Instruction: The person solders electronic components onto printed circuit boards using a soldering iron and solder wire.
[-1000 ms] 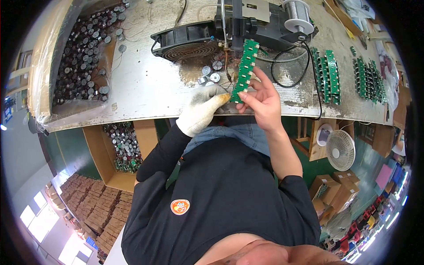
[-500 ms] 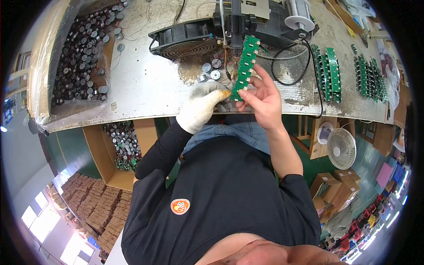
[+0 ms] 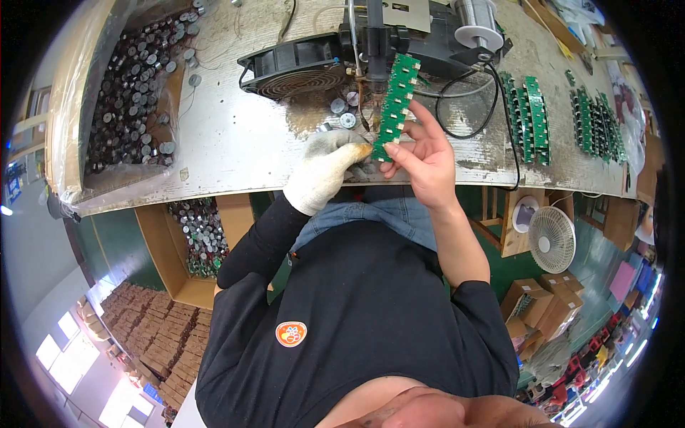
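Observation:
A long green circuit board strip with a row of small pale connectors stands tilted in front of me. Its lower end is pinched by my bare right hand, thumb on the face and fingers behind. In its white glove with stained fingertips, my left hand closes on the board's lower left corner; whether it also holds a small part is hidden. Just beyond the glove lie several small round metal motors. A soldering fixture with a thin copper-coloured tip rises behind the board.
A black fan and a solder wire spool flank the fixture. At left, a plastic-lined box holds many motors. Stacked green boards sit at right, past a black cable. Below the table edge stands a carton of motors.
The board's top end has shifted slightly, and both hands stay at its lower end. The fixture and fan appear slightly farther left in the view.

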Demonstrator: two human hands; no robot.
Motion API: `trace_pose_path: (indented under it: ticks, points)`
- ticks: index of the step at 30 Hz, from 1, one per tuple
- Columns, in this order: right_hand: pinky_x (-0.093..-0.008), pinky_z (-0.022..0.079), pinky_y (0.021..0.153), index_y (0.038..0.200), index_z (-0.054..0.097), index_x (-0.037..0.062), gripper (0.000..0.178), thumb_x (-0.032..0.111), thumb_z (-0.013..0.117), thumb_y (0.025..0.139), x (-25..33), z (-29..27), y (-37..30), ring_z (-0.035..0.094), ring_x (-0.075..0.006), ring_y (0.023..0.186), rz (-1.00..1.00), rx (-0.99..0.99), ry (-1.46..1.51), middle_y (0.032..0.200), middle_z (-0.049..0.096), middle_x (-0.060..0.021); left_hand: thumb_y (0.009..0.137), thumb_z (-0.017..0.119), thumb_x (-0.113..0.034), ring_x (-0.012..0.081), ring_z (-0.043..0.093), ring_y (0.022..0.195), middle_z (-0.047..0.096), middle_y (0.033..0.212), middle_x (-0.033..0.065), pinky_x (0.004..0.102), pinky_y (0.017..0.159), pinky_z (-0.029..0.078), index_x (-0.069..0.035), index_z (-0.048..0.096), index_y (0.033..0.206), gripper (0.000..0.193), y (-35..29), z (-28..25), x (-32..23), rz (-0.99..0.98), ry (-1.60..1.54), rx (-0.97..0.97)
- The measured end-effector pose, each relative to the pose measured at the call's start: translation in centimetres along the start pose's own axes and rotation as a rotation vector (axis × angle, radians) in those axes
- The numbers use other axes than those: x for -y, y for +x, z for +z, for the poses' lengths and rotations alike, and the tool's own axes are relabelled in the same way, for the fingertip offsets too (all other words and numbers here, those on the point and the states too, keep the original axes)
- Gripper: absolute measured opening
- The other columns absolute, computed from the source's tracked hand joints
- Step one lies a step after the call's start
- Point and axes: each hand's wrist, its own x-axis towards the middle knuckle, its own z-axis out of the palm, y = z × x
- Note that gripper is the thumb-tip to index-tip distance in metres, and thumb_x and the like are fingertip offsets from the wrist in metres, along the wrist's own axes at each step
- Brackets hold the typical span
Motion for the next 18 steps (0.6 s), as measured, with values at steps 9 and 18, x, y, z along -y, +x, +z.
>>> trace_pose_path:
  ticks: [9, 18]
  points:
    - [-0.0258, 0.054, 0.052, 0.142, 0.028, 0.0030, 0.067, -0.008, 0.059, 0.084, -0.4, -0.2, -0.3, 0.065, -0.0184, 0.067, -0.007, -0.011, -0.026, 0.107, 0.058, -0.0172, 0.089, 0.052, -0.018, 0.0106, 0.057, 0.076, 0.064, 0.083, 0.0058, 0.0258, 0.069, 0.045, 0.002, 0.064, 0.093, 0.024, -0.2, 0.2, 0.5, 0.016, 0.004, -0.014]
    - [-0.0259, 0.054, 0.053, 0.142, 0.029, 0.0038, 0.067, -0.009, 0.059, 0.084, 0.1, 0.0, -0.2, 0.065, -0.0178, 0.068, -0.001, -0.007, 0.003, 0.104, 0.058, -0.0165, 0.089, 0.052, -0.019, 0.0123, 0.058, 0.073, 0.064, 0.081, 0.0082, 0.0273, 0.067, 0.047, 0.000, 0.065, 0.092, 0.023, -0.1, 0.3, 0.9, -0.008, -0.052, -0.029]
